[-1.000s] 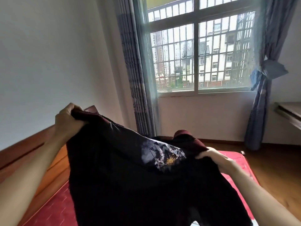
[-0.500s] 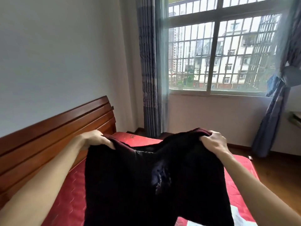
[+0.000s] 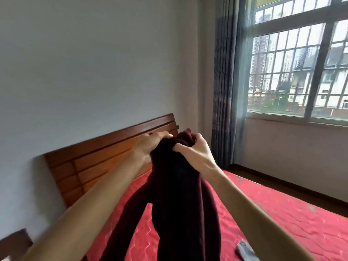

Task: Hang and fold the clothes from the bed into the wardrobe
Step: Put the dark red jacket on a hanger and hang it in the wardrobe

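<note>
Over the red bed (image 3: 263, 213), the left hand (image 3: 150, 146) and right hand (image 3: 194, 149) are both clutching the soft, limp garment (image 3: 180, 194) bunched at its top.

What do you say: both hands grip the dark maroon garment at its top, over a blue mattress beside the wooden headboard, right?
The mattress is red, not blue. The head view shows the left hand and right hand gripping the dark maroon garment at its top, over that mattress, beside the wooden headboard.
</note>
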Demonstrator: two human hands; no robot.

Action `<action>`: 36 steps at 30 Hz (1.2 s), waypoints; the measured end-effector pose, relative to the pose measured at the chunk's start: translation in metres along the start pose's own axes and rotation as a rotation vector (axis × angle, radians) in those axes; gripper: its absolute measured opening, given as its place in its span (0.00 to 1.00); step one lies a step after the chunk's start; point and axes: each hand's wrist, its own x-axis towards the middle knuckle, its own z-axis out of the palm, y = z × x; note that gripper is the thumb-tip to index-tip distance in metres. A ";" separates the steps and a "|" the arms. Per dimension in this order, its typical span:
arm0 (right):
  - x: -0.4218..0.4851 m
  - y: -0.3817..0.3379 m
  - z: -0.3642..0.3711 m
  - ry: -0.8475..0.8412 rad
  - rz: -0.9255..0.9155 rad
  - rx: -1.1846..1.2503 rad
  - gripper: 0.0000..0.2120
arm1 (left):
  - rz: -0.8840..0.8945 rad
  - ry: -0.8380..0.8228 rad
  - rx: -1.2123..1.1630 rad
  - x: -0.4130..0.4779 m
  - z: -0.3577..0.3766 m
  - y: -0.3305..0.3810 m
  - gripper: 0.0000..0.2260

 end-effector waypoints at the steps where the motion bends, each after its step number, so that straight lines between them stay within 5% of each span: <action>1: -0.007 -0.006 0.009 -0.054 -0.046 0.010 0.27 | 0.023 0.027 -0.012 -0.013 -0.008 0.007 0.24; 5: -0.043 -0.024 0.045 -0.366 -0.208 -0.022 0.39 | 0.061 0.192 0.062 -0.075 -0.043 0.016 0.21; 11: -0.100 -0.042 0.088 -0.769 -0.316 0.120 0.29 | 0.006 0.388 0.198 -0.159 -0.103 0.004 0.34; 17: -0.147 -0.072 0.140 -1.053 -0.282 0.388 0.33 | 0.009 0.630 0.201 -0.247 -0.181 -0.006 0.17; 20: -0.175 -0.090 0.174 -1.101 -0.156 0.477 0.25 | 0.019 0.788 0.189 -0.293 -0.211 -0.010 0.14; 23: -0.208 -0.111 0.207 -1.065 -0.225 0.311 0.13 | 0.021 0.984 0.151 -0.346 -0.235 -0.008 0.14; 32: -0.346 -0.171 0.318 -0.955 -0.527 0.139 0.11 | 0.068 1.382 0.090 -0.523 -0.330 -0.004 0.09; 36: -0.417 -0.212 0.366 -1.070 -0.580 0.217 0.09 | 0.082 1.500 0.068 -0.601 -0.365 0.001 0.09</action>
